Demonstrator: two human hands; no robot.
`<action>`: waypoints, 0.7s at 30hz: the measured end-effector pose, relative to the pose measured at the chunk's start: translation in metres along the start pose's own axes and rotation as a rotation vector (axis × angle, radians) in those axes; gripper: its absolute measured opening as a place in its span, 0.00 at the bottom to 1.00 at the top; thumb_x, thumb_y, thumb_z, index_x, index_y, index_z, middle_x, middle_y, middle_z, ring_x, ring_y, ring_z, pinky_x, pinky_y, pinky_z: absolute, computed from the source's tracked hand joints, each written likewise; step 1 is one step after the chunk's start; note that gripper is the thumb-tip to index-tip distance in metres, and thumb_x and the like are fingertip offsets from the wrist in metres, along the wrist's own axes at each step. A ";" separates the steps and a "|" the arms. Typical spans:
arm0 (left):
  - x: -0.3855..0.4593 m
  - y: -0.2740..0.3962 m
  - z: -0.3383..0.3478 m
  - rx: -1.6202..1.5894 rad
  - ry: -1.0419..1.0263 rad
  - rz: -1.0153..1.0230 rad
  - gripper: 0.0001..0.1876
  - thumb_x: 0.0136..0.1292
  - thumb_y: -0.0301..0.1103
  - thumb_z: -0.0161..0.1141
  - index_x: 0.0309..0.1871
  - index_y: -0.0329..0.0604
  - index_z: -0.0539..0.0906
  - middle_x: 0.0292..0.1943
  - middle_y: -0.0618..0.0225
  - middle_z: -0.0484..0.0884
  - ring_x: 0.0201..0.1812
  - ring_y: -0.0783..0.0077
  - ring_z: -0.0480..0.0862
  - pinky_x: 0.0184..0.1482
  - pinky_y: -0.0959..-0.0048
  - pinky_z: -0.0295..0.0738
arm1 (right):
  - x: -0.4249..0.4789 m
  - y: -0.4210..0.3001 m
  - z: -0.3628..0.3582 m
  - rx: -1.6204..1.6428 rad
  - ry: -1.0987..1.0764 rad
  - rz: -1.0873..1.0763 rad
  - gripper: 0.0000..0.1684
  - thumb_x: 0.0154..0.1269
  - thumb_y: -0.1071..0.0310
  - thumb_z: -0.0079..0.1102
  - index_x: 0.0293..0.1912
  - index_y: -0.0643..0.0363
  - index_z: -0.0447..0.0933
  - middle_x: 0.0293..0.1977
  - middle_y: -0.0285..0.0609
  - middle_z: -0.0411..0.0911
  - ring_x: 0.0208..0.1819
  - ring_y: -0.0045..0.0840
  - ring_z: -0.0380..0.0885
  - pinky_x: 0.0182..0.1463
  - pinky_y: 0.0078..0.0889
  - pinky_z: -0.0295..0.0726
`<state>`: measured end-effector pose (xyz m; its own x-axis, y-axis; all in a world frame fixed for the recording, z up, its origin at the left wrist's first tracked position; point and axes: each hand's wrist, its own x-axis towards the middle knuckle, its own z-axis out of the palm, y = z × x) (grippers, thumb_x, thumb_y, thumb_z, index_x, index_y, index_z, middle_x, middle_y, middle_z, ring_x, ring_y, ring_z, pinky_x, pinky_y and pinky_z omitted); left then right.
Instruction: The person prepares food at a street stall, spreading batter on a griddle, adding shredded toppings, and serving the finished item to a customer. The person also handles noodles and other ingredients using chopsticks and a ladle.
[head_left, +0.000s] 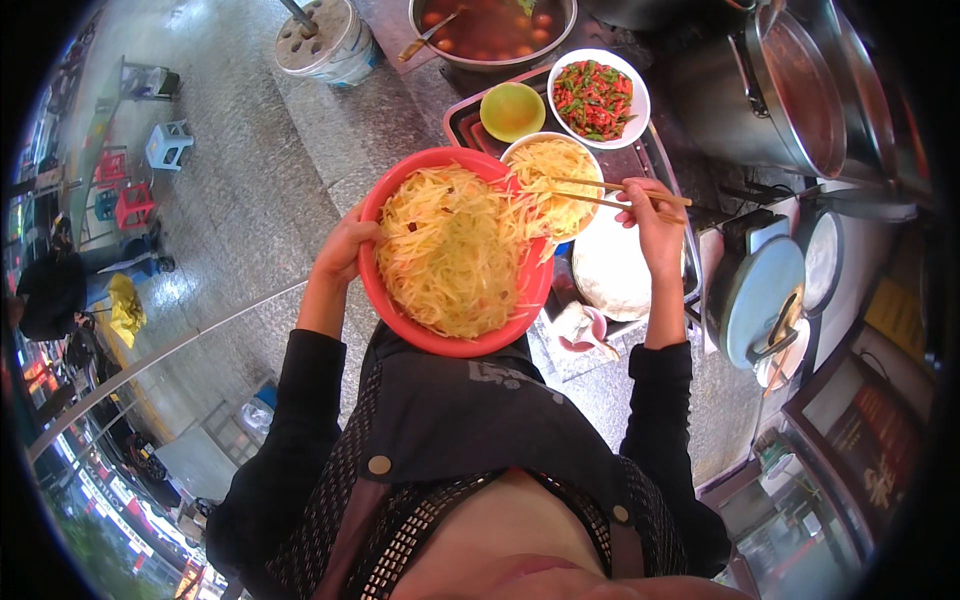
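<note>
My left hand (346, 244) grips the left rim of a red plastic basin (370, 289), which is tilted towards a smaller bowl. Pale yellow shreds, perhaps potato, (420, 277) fill the basin. In my right hand (651, 217) is a pair of wooden chopsticks (600, 186), their tips among the shreds in the smaller bowl (564, 136). Shreds bridge the basin's right rim and that bowl. Just beyond stand a white bowl of chopped red and green chillies (596, 101) and a small green bowl (513, 112). Below my right wrist lies a bright white round surface (615, 266), partly hidden.
A metal-edged tray (452, 124) sits under the bowls. Beyond it is a pan of reddish broth (495, 66) with a ladle. Large steel pots (720, 105) and a round griddle or lid (761, 300) stand right. A bucket (326, 41), stools (169, 145) and a person (52, 292) are left.
</note>
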<state>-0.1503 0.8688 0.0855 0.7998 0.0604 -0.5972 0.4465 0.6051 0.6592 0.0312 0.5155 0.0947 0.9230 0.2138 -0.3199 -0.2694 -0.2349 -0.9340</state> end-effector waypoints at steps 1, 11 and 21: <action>0.000 0.000 0.001 -0.011 -0.008 -0.002 0.36 0.41 0.17 0.47 0.62 0.30 0.66 0.57 0.56 0.73 0.57 0.65 0.74 0.58 0.73 0.69 | -0.005 -0.006 0.012 0.036 -0.020 -0.002 0.10 0.64 0.68 0.57 0.41 0.65 0.78 0.30 0.40 0.79 0.22 0.16 0.76 0.25 0.14 0.75; 0.005 -0.012 -0.012 -0.041 -0.031 -0.010 0.35 0.41 0.15 0.47 0.62 0.32 0.67 0.56 0.57 0.74 0.56 0.64 0.75 0.58 0.72 0.70 | -0.040 0.039 0.063 0.141 0.030 -0.014 0.07 0.64 0.71 0.56 0.39 0.65 0.77 0.27 0.39 0.77 0.23 0.16 0.76 0.27 0.15 0.75; 0.007 -0.015 -0.015 -0.040 -0.043 0.012 0.35 0.42 0.17 0.47 0.62 0.31 0.66 0.58 0.56 0.73 0.58 0.64 0.74 0.59 0.72 0.68 | -0.078 0.019 0.061 -0.371 -0.352 -0.358 0.10 0.62 0.70 0.57 0.44 0.61 0.78 0.37 0.41 0.79 0.35 0.29 0.80 0.39 0.23 0.77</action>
<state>-0.1570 0.8726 0.0644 0.8220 0.0339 -0.5685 0.4209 0.6362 0.6466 -0.0629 0.5525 0.0920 0.7752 0.6254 -0.0893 0.2118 -0.3906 -0.8959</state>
